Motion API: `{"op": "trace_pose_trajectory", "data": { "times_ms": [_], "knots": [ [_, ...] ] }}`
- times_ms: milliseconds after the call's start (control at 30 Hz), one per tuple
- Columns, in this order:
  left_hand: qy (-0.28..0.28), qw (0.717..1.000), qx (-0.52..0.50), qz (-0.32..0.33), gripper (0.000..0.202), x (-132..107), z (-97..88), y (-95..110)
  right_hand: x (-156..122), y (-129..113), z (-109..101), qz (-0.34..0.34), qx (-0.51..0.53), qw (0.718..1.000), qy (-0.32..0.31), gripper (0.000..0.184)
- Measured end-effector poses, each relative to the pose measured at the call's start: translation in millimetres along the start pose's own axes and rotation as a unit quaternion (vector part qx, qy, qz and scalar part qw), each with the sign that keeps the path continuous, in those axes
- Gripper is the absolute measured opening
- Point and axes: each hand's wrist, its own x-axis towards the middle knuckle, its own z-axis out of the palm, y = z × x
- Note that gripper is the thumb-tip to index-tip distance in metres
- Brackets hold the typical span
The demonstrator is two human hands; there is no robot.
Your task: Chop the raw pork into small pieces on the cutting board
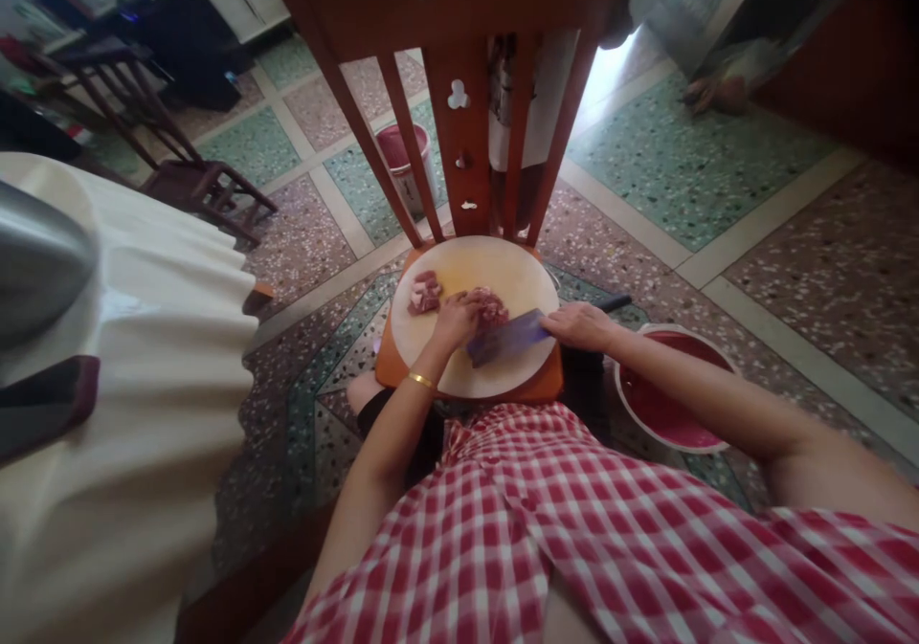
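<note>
1. Speckled floor (624,166); a wooden chair (470,22) bears a round board (527,276);
2. the meat pile (492,309) lies between the hands, nearer the left hand (458,319); the knife (508,336) slants leftward and bodyward from the right hand (580,325);
3. left fingers touch the pile, grip unclear; right hand clasps the knife; meat chunks (425,293) sit farther left.

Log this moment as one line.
left hand: fingers at cut meat | right hand: gripping cleaver | cutting board: on chair seat
</note>
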Motion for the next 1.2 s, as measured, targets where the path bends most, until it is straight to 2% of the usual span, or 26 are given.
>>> {"op": "trace_pose_trajectory", "data": {
  "times_ms": [167, 267, 367, 533, 667, 767, 900, 967, 1100, 1200],
  "knots": [
    [0.088, 0.991, 0.003, -0.098, 0.022, -22, -13.1, -34, -28, -23, 13, 0.057, 0.063, 0.996, 0.012, 0.017],
    [0.093, 0.985, 0.034, -0.139, 0.024, -33, -19.1, -53, -31, -46, 17, 0.109, 0.093, 0.990, 0.001, 0.018],
    [0.082, 0.980, 0.064, -0.170, 0.024, -35, -17.5, -63, -27, -69, 19, 0.169, 0.126, 0.977, -0.011, 0.021],
    [0.083, 0.972, -0.012, -0.220, 0.019, -40, -4.9, -53, -21, -92, 17, 0.253, 0.183, 0.950, -0.022, 0.024],
    [0.048, 0.951, -0.120, -0.279, 0.015, -73, 14.8, -23, -22, -95, 17, 0.278, 0.205, 0.938, -0.031, 0.023],
    [0.059, 0.957, -0.134, -0.251, 0.018, -100, 29.8, 7, -22, -97, 17, 0.277, 0.205, 0.938, -0.039, 0.023],
    [0.072, 0.985, -0.056, -0.148, 0.024, -119, 38.5, 35, -19, -103, 15, 0.263, 0.190, 0.945, -0.048, 0.023],
    [0.078, 0.989, -0.032, -0.118, 0.028, -123, 37.8, 37, -17, -106, 12, 0.261, 0.178, 0.947, -0.058, 0.024],
    [0.119, 0.986, -0.026, -0.112, 0.026, -120, 33.7, 25, -13, -110, 7, 0.264, 0.154, 0.950, -0.063, 0.025],
    [0.090, 0.992, -0.057, -0.073, 0.022, -115, 34.6, 17, -11, -114, 2, 0.263, 0.146, 0.952, -0.060, 0.026]
  ]
}}
